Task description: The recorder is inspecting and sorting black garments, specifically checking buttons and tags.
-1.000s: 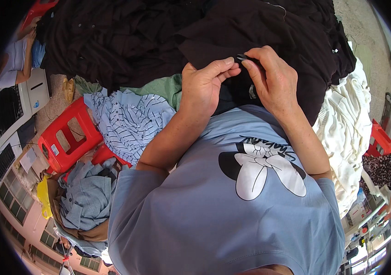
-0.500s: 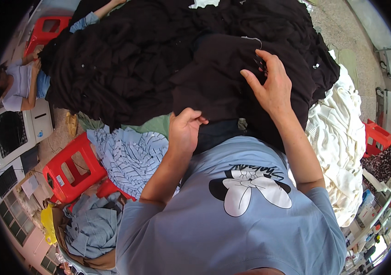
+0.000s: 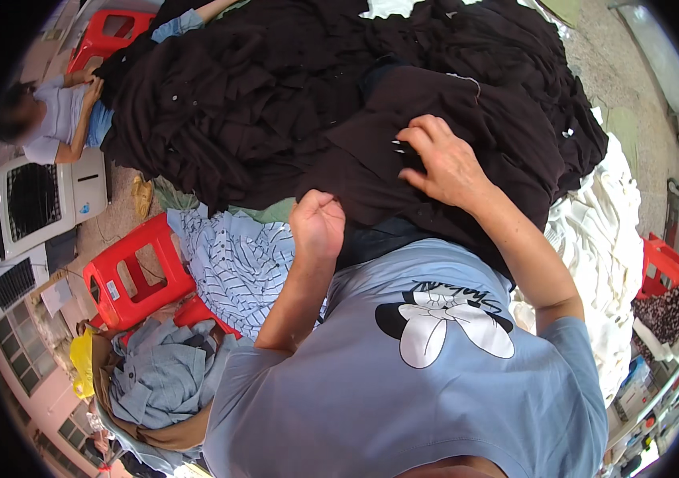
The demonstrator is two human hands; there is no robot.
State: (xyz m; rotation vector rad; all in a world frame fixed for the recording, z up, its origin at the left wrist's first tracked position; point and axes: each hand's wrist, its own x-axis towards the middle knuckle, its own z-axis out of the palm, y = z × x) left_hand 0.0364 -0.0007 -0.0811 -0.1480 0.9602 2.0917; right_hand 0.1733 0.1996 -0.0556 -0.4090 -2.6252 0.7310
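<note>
A dark brown-black garment (image 3: pixel 391 119) lies spread in front of me, on top of a big heap of the same dark cloth (image 3: pixel 252 103). At its near left edge my left hand (image 3: pixel 318 225) is closed, pinching the cloth between thumb and fingers. Above the middle of the garment is my right hand (image 3: pixel 443 163), thumb and fingers curled round small thread snips (image 3: pixel 398 146). Only their two pale, pointed tips show, directed left; the rest is hidden in the hand. A thin light strip runs along the garment's far edge.
White knit cloth (image 3: pixel 594 263) is heaped at my right, blue-white patterned cloth (image 3: pixel 236 259) at my left. Beyond that stand a red stool (image 3: pixel 136 279) and a bag of blue-grey clothes (image 3: pixel 160 374). A seated person (image 3: pixel 56 119) works at far left; another person's arm (image 3: pixel 196 20) reaches in at the top.
My right hand has moved left and slightly down over the garment, and the snips' tips now show. My left hand keeps its pinch on the edge. The whole view has shifted a little.
</note>
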